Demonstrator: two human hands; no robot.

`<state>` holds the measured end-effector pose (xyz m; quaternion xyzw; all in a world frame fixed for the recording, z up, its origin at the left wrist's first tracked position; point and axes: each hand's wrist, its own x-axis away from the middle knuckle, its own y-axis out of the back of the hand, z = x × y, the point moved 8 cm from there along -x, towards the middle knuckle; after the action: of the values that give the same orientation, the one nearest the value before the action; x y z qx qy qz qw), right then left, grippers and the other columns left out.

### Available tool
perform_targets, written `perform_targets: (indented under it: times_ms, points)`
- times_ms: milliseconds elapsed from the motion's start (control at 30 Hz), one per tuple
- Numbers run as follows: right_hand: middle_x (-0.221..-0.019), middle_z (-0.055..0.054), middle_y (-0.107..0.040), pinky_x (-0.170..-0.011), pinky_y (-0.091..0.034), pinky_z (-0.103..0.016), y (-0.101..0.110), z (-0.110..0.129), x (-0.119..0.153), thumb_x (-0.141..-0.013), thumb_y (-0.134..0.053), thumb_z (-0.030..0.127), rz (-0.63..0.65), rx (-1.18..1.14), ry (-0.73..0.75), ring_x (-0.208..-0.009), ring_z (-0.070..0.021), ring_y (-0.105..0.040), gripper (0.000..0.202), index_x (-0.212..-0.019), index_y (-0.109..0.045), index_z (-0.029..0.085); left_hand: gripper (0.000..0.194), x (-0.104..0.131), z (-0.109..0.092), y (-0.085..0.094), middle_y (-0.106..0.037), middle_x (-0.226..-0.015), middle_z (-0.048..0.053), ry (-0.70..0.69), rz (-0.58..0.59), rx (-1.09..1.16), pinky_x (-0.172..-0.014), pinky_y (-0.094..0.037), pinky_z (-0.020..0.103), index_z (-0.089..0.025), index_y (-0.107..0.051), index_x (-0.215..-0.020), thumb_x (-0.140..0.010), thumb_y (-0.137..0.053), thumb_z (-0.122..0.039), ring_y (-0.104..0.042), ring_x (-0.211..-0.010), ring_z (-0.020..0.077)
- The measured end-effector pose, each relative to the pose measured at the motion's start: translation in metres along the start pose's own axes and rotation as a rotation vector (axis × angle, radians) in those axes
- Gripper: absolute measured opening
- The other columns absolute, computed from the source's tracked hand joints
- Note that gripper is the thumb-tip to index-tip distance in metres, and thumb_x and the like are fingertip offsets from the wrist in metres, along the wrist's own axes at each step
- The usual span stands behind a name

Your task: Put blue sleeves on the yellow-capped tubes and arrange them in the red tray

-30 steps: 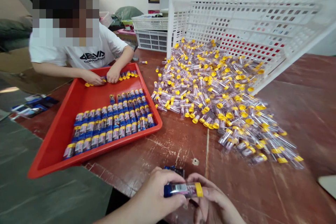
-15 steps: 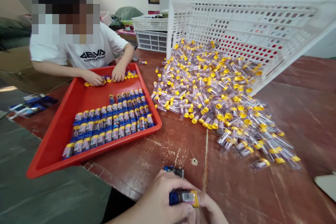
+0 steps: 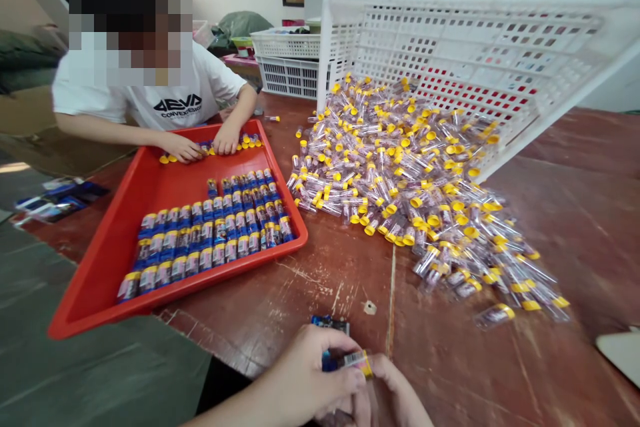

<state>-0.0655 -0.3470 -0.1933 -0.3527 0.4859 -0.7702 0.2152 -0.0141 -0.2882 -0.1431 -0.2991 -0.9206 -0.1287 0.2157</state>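
Observation:
Low in the head view, my left hand (image 3: 307, 367) is closed around a small clear tube (image 3: 353, 360) with a yellow end, a barcode label and something blue at its other end. My right hand (image 3: 397, 390) is closed too, its fingertips against the yellow end. Its lower fingers are partly hidden. Just beyond my left hand, dark blue printed packets (image 3: 327, 323) lie on the brown table (image 3: 310, 287). A large heap of clear tubes with yellow ends (image 3: 400, 160) spreads ahead and to the right.
Left of centre stands a red tray (image 3: 173, 183) with rows of blue-filled tubes (image 3: 220, 233). A co-worker's hands (image 3: 205, 145) handle tubes at its far side. A white basket (image 3: 500, 13) lies tipped behind the heap. More blue packets (image 3: 63, 200) rest at far left.
The tube between my hands has tilted and sunk slightly deeper into my left hand. Both of my hands have shifted a little. The co-worker's left-side hand has moved slightly along the tray's far row.

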Motion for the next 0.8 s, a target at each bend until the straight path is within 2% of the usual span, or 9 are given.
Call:
perform_targets:
  times_ms: [67,167,267,367,533,700,800]
  points:
    - [-0.087,-0.011,-0.071,-0.067,-0.052,-0.030,-0.003,0.000,-0.001,-0.079,-0.052,0.045,0.001,-0.009,-0.041,-0.087,-0.0243,-0.067,0.039,-0.103,-0.062,0.016,0.035,-0.003,0.010,-0.005,-0.062,-0.074,0.002,0.089,0.049,0.095,-0.052,-0.043,0.021,-0.016,-0.072,-0.100,-0.078,-0.064,-0.042,-0.055,-0.059,0.0131]
    - [-0.087,-0.013,-0.071,-0.073,-0.052,-0.033,-0.006,0.000,-0.001,-0.078,-0.052,0.045,-0.020,-0.028,-0.072,-0.092,-0.0264,-0.067,0.039,-0.100,-0.063,0.015,0.043,-0.006,0.018,-0.011,-0.056,-0.065,-0.001,0.158,0.104,0.192,-0.041,-0.035,0.017,-0.014,-0.068,-0.106,-0.076,-0.065,-0.045,-0.046,-0.044,0.0081]
    - [-0.085,-0.013,-0.072,-0.074,-0.052,-0.034,-0.002,-0.002,0.000,-0.079,-0.051,0.043,-0.035,-0.043,-0.052,-0.093,-0.0265,-0.068,0.036,-0.097,-0.064,0.015,0.046,-0.008,0.021,-0.010,-0.057,-0.064,-0.001,0.135,0.089,0.215,-0.041,-0.035,0.015,-0.014,-0.067,-0.108,-0.076,-0.067,-0.046,-0.048,-0.046,0.0083]
    - [-0.083,-0.012,-0.071,-0.073,-0.053,-0.035,0.006,-0.004,0.001,-0.078,-0.052,0.044,-0.064,-0.043,-0.028,-0.092,-0.0270,-0.068,0.035,-0.094,-0.064,0.016,0.044,-0.007,0.021,-0.013,-0.056,-0.064,-0.001,0.127,0.123,0.250,-0.039,-0.034,0.014,-0.013,-0.066,-0.109,-0.078,-0.066,-0.045,-0.044,-0.043,0.0057]
    - [-0.081,-0.011,-0.071,-0.072,-0.053,-0.036,0.014,-0.003,0.000,-0.076,-0.054,0.047,-0.099,-0.016,-0.002,-0.090,-0.0275,-0.069,0.036,-0.096,-0.064,0.018,0.037,-0.005,0.010,-0.014,-0.053,-0.061,-0.003,0.100,0.124,0.264,-0.038,-0.032,0.014,-0.012,-0.067,-0.102,-0.078,-0.065,-0.041,-0.039,-0.042,0.0045]
    - [-0.081,-0.009,-0.071,-0.076,-0.051,-0.036,-0.005,0.007,0.005,-0.079,-0.055,0.039,-0.031,0.007,0.021,-0.087,-0.0254,-0.070,0.028,-0.097,-0.062,0.020,0.039,-0.004,0.010,-0.014,-0.053,-0.060,-0.003,0.097,0.145,0.243,-0.042,-0.034,0.016,-0.013,-0.066,-0.105,-0.079,-0.064,-0.041,-0.041,-0.044,0.0062]
    - [-0.082,-0.008,-0.072,-0.078,-0.051,-0.036,-0.013,0.010,0.009,-0.078,-0.057,0.040,-0.065,0.031,0.020,-0.088,-0.0253,-0.070,0.028,-0.098,-0.060,0.021,0.043,-0.003,0.014,-0.017,-0.055,-0.066,-0.002,0.120,0.165,0.213,-0.044,-0.036,0.018,-0.014,-0.065,-0.111,-0.079,-0.063,-0.044,-0.042,-0.045,0.0071]
